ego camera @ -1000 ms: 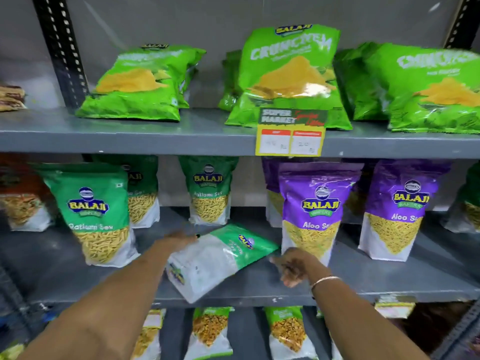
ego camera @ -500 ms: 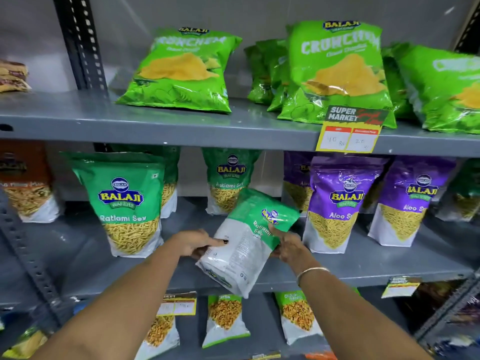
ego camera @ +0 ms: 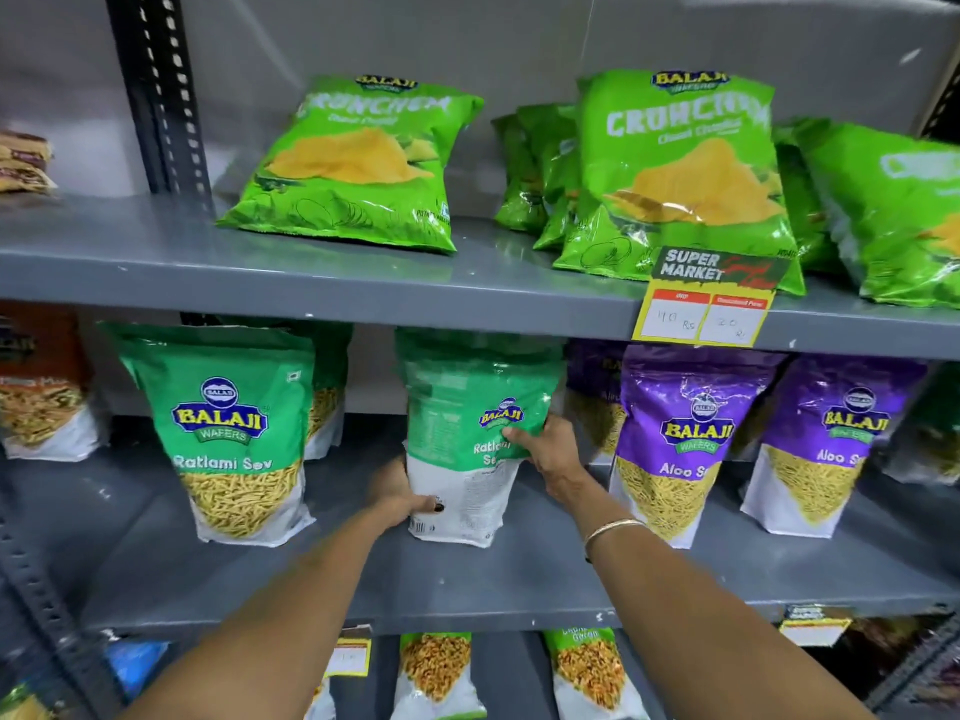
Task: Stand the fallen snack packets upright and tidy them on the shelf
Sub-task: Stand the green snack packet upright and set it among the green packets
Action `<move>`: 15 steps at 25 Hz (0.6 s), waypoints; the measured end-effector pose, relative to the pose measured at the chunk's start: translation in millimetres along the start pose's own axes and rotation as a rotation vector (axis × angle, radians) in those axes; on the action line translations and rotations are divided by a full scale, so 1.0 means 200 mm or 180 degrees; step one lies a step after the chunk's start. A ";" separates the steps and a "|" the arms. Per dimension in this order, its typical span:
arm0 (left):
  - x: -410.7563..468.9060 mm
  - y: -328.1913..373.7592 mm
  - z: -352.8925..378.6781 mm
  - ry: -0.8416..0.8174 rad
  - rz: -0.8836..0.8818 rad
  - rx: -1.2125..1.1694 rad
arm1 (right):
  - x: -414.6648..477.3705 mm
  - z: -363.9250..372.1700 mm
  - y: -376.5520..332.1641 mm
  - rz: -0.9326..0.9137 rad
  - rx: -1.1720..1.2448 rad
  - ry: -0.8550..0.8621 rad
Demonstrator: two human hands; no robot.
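Ratlami Sev packet (ego camera: 467, 444) now stands upright on the middle shelf (ego camera: 519, 579), my left hand (ego camera: 397, 493) and right hand (ego camera: 550, 454) fingers grasping its sides; I judge only releasing and aligning remain.

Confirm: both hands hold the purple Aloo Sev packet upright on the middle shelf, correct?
Not quite. The head view shows the left hand and right hand holding the green Ratlami Sev packet, upright on the middle shelf, not a purple one.
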State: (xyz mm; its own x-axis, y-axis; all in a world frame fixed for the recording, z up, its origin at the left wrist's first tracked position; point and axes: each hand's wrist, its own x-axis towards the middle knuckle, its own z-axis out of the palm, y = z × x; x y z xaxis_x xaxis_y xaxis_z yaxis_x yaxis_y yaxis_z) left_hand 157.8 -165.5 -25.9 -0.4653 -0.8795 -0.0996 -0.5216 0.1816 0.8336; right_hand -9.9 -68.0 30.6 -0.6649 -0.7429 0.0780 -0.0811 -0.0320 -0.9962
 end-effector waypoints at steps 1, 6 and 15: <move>0.01 -0.03 0.02 0.0054 -0.0049 -0.0024 | 0.01 0.01 0.02 -0.0018 -0.0026 -0.0054; 0.00 -0.08 0.05 0.0140 -0.0086 -0.0217 | -0.02 -0.02 0.20 0.0536 -0.0656 -0.0279; -0.10 -0.06 -0.01 -0.0972 -0.0256 -0.0457 | -0.09 0.09 0.35 0.1539 -0.0082 -0.0324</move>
State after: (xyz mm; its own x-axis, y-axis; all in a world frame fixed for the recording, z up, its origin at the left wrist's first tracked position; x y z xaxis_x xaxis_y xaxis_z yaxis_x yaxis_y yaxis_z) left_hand 174.3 -151.7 -32.3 -0.6306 -0.7123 -0.3082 -0.4696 0.0341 0.8822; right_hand 9.6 -69.7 -40.5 -0.5551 -0.7301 -0.3985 0.1996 0.3481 -0.9160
